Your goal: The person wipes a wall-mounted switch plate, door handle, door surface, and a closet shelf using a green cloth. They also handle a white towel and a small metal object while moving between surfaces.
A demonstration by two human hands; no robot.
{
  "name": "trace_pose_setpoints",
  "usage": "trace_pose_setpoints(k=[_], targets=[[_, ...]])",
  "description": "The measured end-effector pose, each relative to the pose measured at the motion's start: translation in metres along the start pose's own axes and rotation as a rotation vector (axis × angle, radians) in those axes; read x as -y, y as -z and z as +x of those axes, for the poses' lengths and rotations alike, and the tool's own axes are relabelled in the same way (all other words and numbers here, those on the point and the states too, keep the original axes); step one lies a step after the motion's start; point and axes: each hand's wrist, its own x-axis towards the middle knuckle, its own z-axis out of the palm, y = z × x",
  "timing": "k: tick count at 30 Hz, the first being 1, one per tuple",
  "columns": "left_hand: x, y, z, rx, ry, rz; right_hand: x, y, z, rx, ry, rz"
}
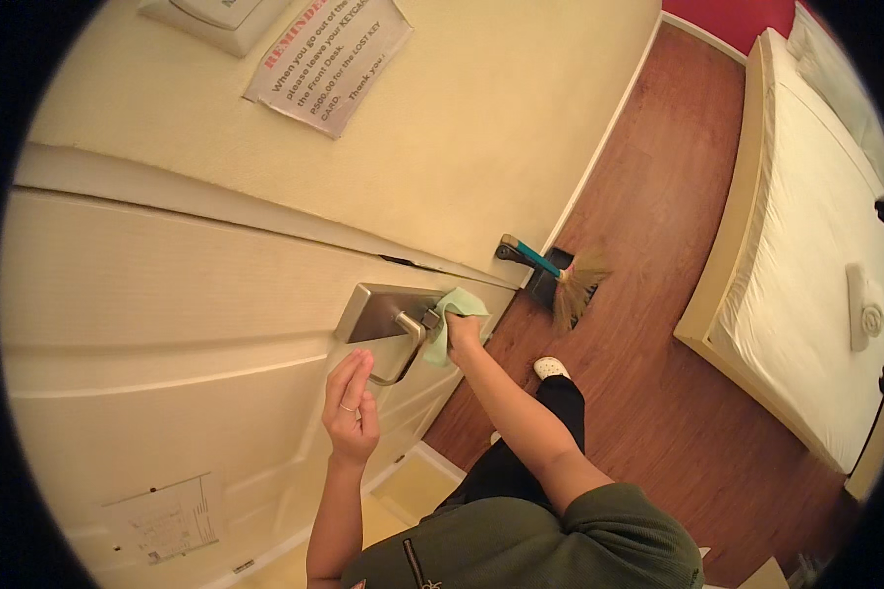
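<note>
My right hand (462,337) grips a light green cloth (453,302) and presses it against the lower end of a metal door lock plate (372,315). Part of the plate is hidden by the cloth. Between my hands, a metal lever handle (412,335) sticks out from the lock. My left hand (350,412), with a ring on one finger, is raised beside the lever's tip. Its fingers are loosely bent and it holds nothing; whether it touches the lever is hard to tell. The white panelled door (191,287) fills the left side.
A soft broom (578,283) with a teal handle and a black dustpan (541,287) stand by the wall corner. To the right is a bed (788,294) with a rolled towel (871,320). A printed notice (328,66) hangs on the wall; a paper sheet (166,519) is on the door.
</note>
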Motion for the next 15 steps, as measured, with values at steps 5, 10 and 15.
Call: trace_pose_setpoints(k=[5, 10, 15], targets=[[-0.002, -0.004, 0.002, 0.007, 0.009, -0.039, -0.012, 0.01, -0.001, 0.312, -0.482, 0.534], [-0.005, -0.001, 0.005, 0.033, -0.039, -0.028, -0.03, 0.024, 0.021, 0.652, -0.605, 0.711], [-0.003, 0.017, -0.01, -0.017, 0.02, -0.001, 0.012, 0.01, -0.052, 0.201, -0.05, 0.242]])
